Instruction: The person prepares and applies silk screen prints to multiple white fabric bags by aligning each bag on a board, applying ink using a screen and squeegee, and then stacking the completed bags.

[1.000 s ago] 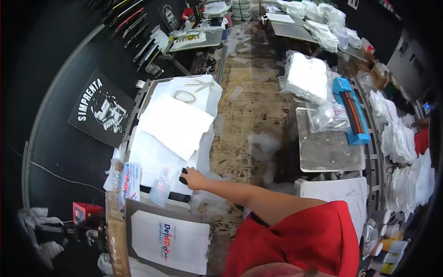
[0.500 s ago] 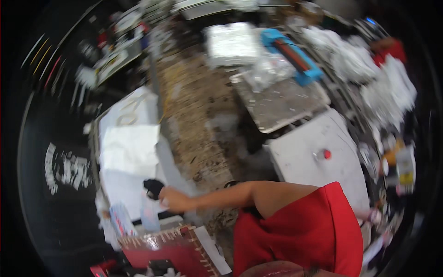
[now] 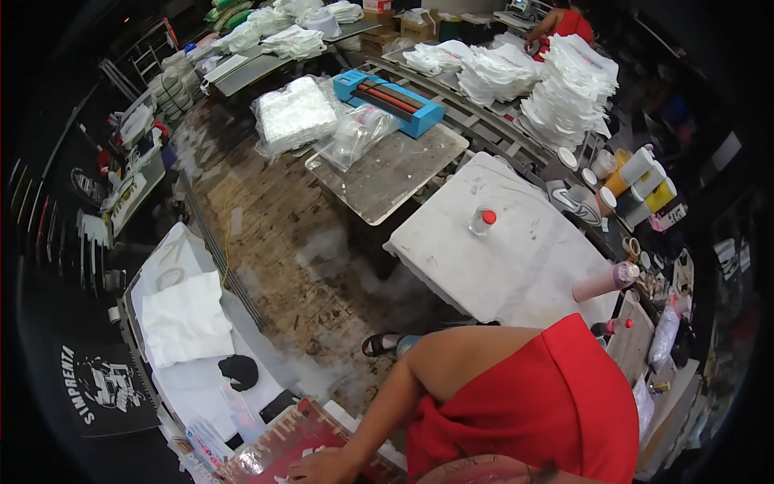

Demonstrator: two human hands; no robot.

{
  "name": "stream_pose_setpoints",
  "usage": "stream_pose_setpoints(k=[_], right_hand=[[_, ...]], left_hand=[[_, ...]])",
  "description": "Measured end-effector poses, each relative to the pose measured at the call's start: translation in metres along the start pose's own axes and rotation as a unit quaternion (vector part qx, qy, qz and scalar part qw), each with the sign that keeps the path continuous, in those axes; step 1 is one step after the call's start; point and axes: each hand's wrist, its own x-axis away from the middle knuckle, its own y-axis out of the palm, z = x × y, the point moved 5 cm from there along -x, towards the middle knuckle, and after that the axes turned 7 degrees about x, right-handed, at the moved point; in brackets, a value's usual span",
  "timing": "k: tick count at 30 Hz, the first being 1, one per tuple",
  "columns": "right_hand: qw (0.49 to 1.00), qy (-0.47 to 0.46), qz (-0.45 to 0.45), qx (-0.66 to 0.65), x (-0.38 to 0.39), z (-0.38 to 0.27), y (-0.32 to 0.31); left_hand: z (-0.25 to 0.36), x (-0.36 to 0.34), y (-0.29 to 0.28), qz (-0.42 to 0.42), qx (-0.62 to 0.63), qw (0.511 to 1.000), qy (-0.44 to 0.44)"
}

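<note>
My right hand (image 3: 326, 465) reaches down at the bottom, its arm crossing from the red sleeveless top. It lies over a red screen frame (image 3: 278, 461) with brown tape along its edges. Its fingers are closed on a crumpled white cloth (image 3: 313, 452), bits of which show beside them. Just beyond the frame, on a white covered surface, rests a black rounded thing (image 3: 239, 373), perhaps a cap. Next to it is a dark flat object (image 3: 279, 405). A white fabric sheet (image 3: 187, 319) is spread farther up that surface. My left hand is out of sight.
On the right, a pale table (image 3: 532, 250) bears a clear bottle with a red cap (image 3: 484, 220). Beyond are a grey board (image 3: 395, 177), a blue machine (image 3: 389, 101) and stacked white fabric (image 3: 568, 93). A person in red (image 3: 571, 26) works far off. My foot (image 3: 379, 345) stands on the worn floor.
My right hand has left the black rounded thing and moved down onto the red screen frame. The view has swung, bringing more of the right side and far end into sight.
</note>
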Motion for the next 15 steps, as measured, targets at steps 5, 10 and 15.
stream_pose_setpoints(k=[5,10,15], right_hand=[[0.992,-0.123,0.032,0.011,0.014,-0.004,-0.023],[0.979,-0.177,0.101,0.005,0.024,0.034,0.0],[0.976,-0.196,0.043,-0.089,0.014,0.034,0.01]], left_hand=[[-0.009,0.024,0.002,-0.006,0.017,0.999,-0.028],[0.009,0.07,0.026,-0.003,0.011,0.999,-0.053],[-0.046,0.157,0.061,-0.073,-0.044,0.995,-0.053]])
